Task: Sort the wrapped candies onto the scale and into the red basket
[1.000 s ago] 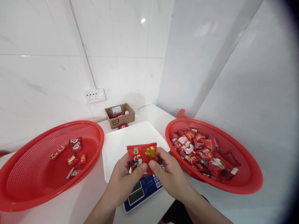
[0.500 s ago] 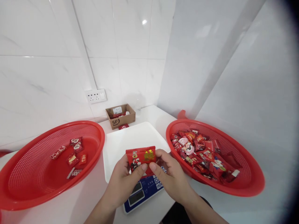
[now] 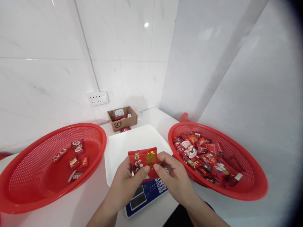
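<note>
The left hand (image 3: 124,179) at nine o'clock and the right hand (image 3: 174,178) at three are pinching a red packet (image 3: 143,160) between them, thumbs pressing its near face (its crimped edge is facing twelve). Below it, a scale (image 3: 150,194) is spreading its white pan (image 3: 139,138) toward twelve, leaving room up to a cardboard box (image 3: 129,122) near eleven, while the left basket (image 3: 55,173) at nine and the right basket (image 3: 252,171) at three are bounding the sides.
</note>
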Demonstrator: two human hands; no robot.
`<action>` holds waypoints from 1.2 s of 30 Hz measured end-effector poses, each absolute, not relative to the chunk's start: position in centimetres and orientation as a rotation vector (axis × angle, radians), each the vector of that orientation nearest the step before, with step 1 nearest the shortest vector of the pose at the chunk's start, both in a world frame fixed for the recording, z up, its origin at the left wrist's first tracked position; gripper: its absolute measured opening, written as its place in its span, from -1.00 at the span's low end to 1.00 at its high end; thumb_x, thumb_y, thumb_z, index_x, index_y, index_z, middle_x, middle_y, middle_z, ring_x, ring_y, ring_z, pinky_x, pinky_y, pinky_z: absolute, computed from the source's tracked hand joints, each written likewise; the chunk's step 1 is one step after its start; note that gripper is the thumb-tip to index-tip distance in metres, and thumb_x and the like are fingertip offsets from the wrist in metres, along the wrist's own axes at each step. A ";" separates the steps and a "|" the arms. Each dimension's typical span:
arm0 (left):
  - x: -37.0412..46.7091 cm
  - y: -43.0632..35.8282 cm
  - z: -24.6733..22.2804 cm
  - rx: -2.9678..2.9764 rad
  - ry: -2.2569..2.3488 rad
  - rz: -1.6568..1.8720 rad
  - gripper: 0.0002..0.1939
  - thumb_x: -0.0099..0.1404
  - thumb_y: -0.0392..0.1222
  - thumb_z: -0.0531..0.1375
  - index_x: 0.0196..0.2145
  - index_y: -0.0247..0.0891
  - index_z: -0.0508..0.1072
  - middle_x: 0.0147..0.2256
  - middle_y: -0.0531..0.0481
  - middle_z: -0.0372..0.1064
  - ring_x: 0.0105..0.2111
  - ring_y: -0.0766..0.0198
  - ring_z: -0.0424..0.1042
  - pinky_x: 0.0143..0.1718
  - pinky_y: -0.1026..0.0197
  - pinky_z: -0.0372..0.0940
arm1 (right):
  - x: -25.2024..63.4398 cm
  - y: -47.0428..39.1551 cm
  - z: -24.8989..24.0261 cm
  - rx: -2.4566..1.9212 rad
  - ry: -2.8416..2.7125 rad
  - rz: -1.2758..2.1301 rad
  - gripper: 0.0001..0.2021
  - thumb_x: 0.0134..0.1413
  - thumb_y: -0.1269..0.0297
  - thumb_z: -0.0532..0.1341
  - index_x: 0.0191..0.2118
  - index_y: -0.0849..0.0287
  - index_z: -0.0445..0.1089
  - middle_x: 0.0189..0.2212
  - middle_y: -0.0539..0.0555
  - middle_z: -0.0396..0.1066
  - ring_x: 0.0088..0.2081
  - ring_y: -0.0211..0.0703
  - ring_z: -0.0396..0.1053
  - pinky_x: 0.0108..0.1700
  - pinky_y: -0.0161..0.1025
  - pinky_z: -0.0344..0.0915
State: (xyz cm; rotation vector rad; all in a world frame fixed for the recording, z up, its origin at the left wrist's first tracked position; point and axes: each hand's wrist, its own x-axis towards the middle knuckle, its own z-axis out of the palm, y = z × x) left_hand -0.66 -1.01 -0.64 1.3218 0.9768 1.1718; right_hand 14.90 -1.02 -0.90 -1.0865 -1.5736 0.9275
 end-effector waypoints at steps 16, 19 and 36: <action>-0.6 -0.9 -0.7 1.363 0.977 1.118 -0.63 0.21 -0.02 0.20 -0.10 -0.28 0.47 -0.20 -0.10 0.52 -0.16 0.05 0.46 -0.16 0.13 0.33 | 14.7 -1.2 -0.8 -1.018 -1.556 0.937 -0.86 0.11 0.29 0.11 -0.45 0.14 0.29 -0.52 -0.04 0.30 -0.47 -0.26 0.24 -0.44 -0.33 0.19; -0.5 -0.9 -0.7 1.356 0.990 1.120 -0.64 0.21 -0.02 0.20 -0.09 -0.27 0.47 -0.21 -0.09 0.52 -0.19 0.07 0.47 -0.18 0.13 0.33 | 14.8 -1.2 -1.0 -1.017 -1.564 0.926 -0.86 0.13 0.28 0.11 -0.43 0.14 0.29 -0.51 -0.05 0.31 -0.47 -0.26 0.24 -0.44 -0.33 0.19; -0.2 -0.8 -0.7 1.375 0.905 1.132 -0.68 0.22 -0.06 0.20 -0.10 -0.24 0.48 -0.16 -0.08 0.50 -0.16 0.09 0.44 -0.08 0.10 0.29 | 13.9 -0.5 -1.6 -0.882 -1.471 1.069 -0.72 0.17 0.03 0.12 -0.30 0.16 0.36 -0.37 0.06 0.43 -0.34 -0.17 0.34 -0.27 -0.26 0.32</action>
